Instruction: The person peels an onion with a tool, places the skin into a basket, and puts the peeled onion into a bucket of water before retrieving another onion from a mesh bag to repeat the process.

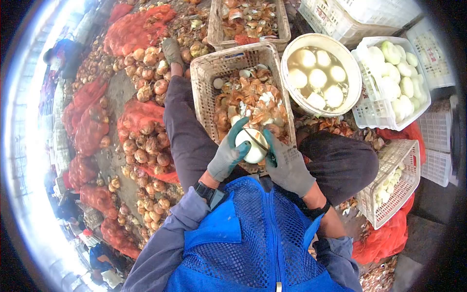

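Note:
My left hand (227, 155), in a grey glove with green fingers, is closed around a peeled white onion (254, 152). In a matching glove, my right hand (288, 163) grips a knife (256, 138), whose dark blade lies across the top of the onion. The knife's handle is mostly hidden in my fingers. Just beyond both hands stands a white plastic crate (205, 82) between my legs. Brown onion skins (253, 100) fill much of it, with a few pale onion pieces among them.
A round bucket (357, 80) of peeled onions in cloudy water stands ahead right, beside a crate of peeled onions (396, 78). Unpeeled onions (146, 151) and red mesh bags (138, 30) cover the left floor. A tilted crate (389, 182) lies right. Other people (99, 255) are far left.

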A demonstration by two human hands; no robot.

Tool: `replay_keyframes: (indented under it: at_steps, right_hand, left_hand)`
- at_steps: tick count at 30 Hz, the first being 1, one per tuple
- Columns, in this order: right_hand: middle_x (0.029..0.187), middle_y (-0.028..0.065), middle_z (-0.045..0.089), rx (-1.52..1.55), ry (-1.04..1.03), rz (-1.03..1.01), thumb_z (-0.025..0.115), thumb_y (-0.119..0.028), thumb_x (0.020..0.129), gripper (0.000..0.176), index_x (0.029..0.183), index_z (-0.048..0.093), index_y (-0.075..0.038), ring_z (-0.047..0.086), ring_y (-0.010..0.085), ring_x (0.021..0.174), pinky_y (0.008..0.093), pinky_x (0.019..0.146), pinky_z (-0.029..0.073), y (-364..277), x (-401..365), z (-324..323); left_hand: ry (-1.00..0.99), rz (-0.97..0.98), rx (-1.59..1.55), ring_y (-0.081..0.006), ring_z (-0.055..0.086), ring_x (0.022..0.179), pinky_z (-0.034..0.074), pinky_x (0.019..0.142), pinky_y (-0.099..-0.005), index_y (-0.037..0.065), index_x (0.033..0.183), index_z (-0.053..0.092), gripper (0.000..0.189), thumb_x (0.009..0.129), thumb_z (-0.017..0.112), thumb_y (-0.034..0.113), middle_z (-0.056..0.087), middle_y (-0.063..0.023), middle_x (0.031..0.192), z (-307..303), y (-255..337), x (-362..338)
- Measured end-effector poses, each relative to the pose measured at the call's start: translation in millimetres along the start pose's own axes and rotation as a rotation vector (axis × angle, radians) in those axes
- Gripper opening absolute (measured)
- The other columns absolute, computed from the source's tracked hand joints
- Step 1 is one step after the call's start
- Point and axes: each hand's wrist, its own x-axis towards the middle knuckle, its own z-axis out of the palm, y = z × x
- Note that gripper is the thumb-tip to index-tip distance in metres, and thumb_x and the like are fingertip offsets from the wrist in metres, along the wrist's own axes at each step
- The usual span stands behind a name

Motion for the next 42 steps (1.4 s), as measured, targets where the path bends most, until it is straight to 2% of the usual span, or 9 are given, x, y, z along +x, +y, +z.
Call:
replay_keyframes:
  at_steps: [7,10,13,16,20,26,34,38,42]
  right_hand:
    - [0.134,0.0286,0.071,-0.116,-0.134,0.060,0.069,-0.020,0.095,0.079,0.164,0.038,0.002,0.074,0.0402,0.112,0.0497,0.094,0.059,-7,3,-10]
    - [0.119,0.0253,0.076,-0.247,-0.205,0.207,0.071,-0.021,0.094,0.082,0.165,0.036,0.002,0.077,0.0383,0.100,0.0484,0.085,0.060,24,-8,8]
    - [0.103,0.0218,0.077,-0.279,-0.172,0.287,0.071,-0.021,0.094,0.081,0.164,0.038,0.002,0.077,0.0371,0.088,0.0474,0.077,0.061,35,-17,12]
    - [0.098,0.0220,0.076,-0.328,-0.028,0.181,0.071,-0.022,0.094,0.079,0.163,0.041,0.002,0.076,0.0372,0.082,0.0482,0.075,0.061,44,-18,21]
    - [0.100,0.0223,0.076,-0.263,-0.054,0.236,0.072,-0.023,0.094,0.077,0.161,0.043,0.002,0.076,0.0378,0.087,0.0489,0.078,0.061,45,-16,23]
    - [0.104,0.0215,0.076,-0.240,-0.057,0.200,0.071,-0.022,0.094,0.073,0.159,0.047,0.002,0.076,0.0383,0.093,0.0494,0.081,0.061,55,-19,34]
    - [0.100,0.0190,0.075,-0.245,-0.148,0.252,0.068,-0.026,0.096,0.071,0.157,0.048,0.002,0.077,0.0363,0.090,0.0491,0.078,0.061,54,-14,36]
    - [0.102,0.0205,0.077,-0.242,-0.159,0.276,0.070,-0.022,0.096,0.061,0.151,0.052,0.000,0.077,0.0359,0.092,0.0483,0.084,0.060,49,-14,35]
    - [0.100,0.0181,0.076,-0.240,-0.181,0.314,0.069,-0.023,0.097,0.059,0.148,0.054,0.000,0.077,0.0349,0.091,0.0481,0.082,0.060,44,-10,29]
  left_hand:
    - [-0.020,0.003,-0.018,-0.0179,0.058,0.133,0.045,0.117,-0.0348,0.004,0.168,0.038,0.092,0.101,0.073,0.056,0.061,-0.0082,0.146,2,-7,0]
    - [0.029,-0.127,-0.122,-0.0188,0.055,0.136,0.045,0.116,-0.0342,0.003,0.168,0.039,0.087,0.102,0.075,0.046,0.055,-0.0113,0.153,3,-5,-2]
    - [0.127,-0.039,-0.031,-0.0198,0.054,0.137,0.044,0.117,-0.0351,0.002,0.167,0.040,0.084,0.103,0.073,0.045,0.054,-0.0127,0.155,-1,-5,-2]
    - [0.097,-0.038,-0.125,-0.0198,0.055,0.136,0.045,0.116,-0.0355,0.003,0.168,0.038,0.085,0.104,0.072,0.046,0.055,-0.0141,0.155,-6,-10,2]
    - [0.057,-0.092,-0.314,-0.0205,0.060,0.133,0.049,0.114,-0.0358,0.004,0.168,0.038,0.089,0.103,0.073,0.053,0.060,-0.0127,0.149,1,-1,-2]
    - [-0.062,-0.105,-0.730,-0.0276,0.066,0.135,0.055,0.114,-0.0450,0.004,0.168,0.036,0.090,0.103,0.072,0.053,0.065,-0.0153,0.146,0,-1,6]
    - [-0.254,-0.134,-0.818,-0.0418,0.064,0.137,0.054,0.116,-0.0529,0.002,0.170,0.031,0.109,0.093,0.074,0.067,0.060,-0.0286,0.152,9,27,33]
    - [-0.285,-0.168,-0.840,-0.0450,0.064,0.137,0.055,0.115,-0.0542,0.001,0.170,0.029,0.112,0.093,0.072,0.070,0.060,-0.0309,0.151,18,35,46]
    - [-0.309,-0.165,-0.841,-0.0493,0.071,0.120,0.061,0.104,-0.0572,0.003,0.171,0.027,0.111,0.092,0.072,0.068,0.060,-0.0332,0.148,25,32,58]
